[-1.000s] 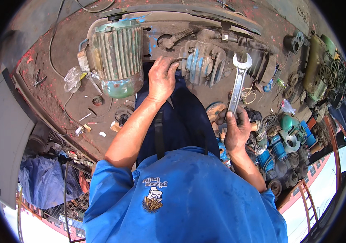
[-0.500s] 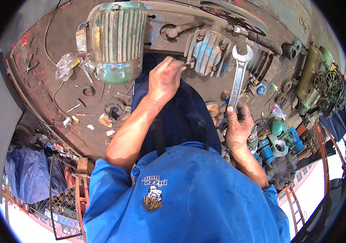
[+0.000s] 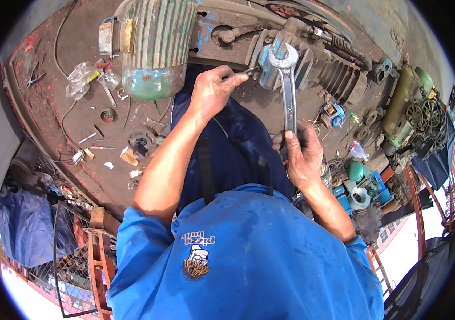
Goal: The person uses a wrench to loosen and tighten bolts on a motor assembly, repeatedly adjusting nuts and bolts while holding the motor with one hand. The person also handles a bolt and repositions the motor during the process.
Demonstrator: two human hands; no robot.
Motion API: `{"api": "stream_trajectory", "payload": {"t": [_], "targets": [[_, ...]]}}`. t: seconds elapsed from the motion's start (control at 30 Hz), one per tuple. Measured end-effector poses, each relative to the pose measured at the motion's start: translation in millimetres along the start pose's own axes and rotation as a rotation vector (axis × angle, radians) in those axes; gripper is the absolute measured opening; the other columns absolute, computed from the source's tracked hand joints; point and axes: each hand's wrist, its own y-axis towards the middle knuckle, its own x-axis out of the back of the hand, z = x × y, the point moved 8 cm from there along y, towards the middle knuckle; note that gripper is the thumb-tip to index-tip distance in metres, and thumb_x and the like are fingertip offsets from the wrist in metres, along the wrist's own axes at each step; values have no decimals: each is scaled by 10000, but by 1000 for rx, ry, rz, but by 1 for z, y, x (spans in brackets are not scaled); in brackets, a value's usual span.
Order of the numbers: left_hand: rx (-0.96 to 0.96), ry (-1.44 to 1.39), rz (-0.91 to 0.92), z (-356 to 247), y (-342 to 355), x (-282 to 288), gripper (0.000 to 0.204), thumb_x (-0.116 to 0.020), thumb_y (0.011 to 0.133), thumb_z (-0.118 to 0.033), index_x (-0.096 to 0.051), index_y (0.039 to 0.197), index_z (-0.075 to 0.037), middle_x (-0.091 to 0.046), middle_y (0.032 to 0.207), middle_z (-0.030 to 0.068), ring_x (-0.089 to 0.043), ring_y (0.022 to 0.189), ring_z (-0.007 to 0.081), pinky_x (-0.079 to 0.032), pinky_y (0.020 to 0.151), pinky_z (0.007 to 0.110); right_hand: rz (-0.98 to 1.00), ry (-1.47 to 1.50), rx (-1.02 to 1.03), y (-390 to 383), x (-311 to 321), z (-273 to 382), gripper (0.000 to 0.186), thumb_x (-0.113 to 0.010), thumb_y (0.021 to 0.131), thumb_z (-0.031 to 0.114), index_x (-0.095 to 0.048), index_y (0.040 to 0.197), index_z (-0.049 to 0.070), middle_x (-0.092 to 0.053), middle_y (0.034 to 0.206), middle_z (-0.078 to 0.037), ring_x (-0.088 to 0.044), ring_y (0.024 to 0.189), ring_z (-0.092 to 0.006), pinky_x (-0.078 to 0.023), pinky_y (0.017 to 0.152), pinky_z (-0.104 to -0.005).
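Note:
My right hand [image 3: 303, 154] is closed round the handle of a large open-end wrench [image 3: 288, 98]. The wrench points away from me, its jaws over the finned compressor head [image 3: 270, 66] with worn blue paint; whether they touch it I cannot tell. The fingers of my left hand [image 3: 211, 92] pinch a small dark metal rod [image 3: 252, 70] whose tip reaches the left side of that head. Far left of the head stands a green ribbed electric motor [image 3: 158, 48]. My dark blue trousers lie below both hands.
A crumpled plastic bag [image 3: 82, 80] and a small spanner [image 3: 107, 90] lie left of the motor. A ribbed hose [image 3: 351, 49] runs behind the compressor. At right are green and blue machine parts [image 3: 363, 176] and a long tank [image 3: 400, 101]. A blue tarp [image 3: 33, 226] hangs lower left.
My right hand has brought the wrench left, so its jaws now lie over the compressor head. The left hand keeps its pinch and has shifted slightly. The view has moved a little.

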Motion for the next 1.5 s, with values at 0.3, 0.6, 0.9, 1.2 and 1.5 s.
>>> {"api": "stream_trajectory", "payload": {"t": [0.3,0.6,0.9,1.2,1.5], "targets": [[-114,-262,-103,2,-25,-10,312,-620,995,-197,-696,1154,61,-715,1062,183,-684,959,263,-512,870,352,109,-588,214,32,-26,13,161,-673,942,28,-604,1086,8,-660,718,-130,-673,600,-317,-520,549,-390],[-209,-274,-169,5,-26,-14,340,-607,994,-212,-696,1181,58,-744,1076,167,-679,1007,199,-511,902,327,54,-607,94,29,-14,4,184,-673,964,137,-558,931,-2,-640,653,-208,-677,674,-423,-512,568,-487],[-267,243,-464,-32,-41,-14,366,-580,1026,-307,-609,821,-4,-647,769,201,-632,766,445,-486,680,516,-35,-150,209,-23,18,2,178,-644,1024,161,-616,1096,1,-659,690,-43,-587,567,-103,-476,526,-280],[7,314,-649,-40,-54,-41,386,-564,1024,-319,-609,788,-17,-662,739,222,-651,736,453,-501,673,548,-182,1,13,-33,62,-24,206,-606,1049,196,-622,1078,-7,-659,690,-38,-571,568,-83,-452,518,-252],[-147,235,-516,-87,-96,-94,298,-656,949,-179,-605,1139,44,-686,801,258,-683,737,442,-530,674,523,-172,6,77,-42,70,0,207,-602,1051,183,-621,1088,-20,-658,695,-39,-574,569,-81,-454,514,-246]]}}
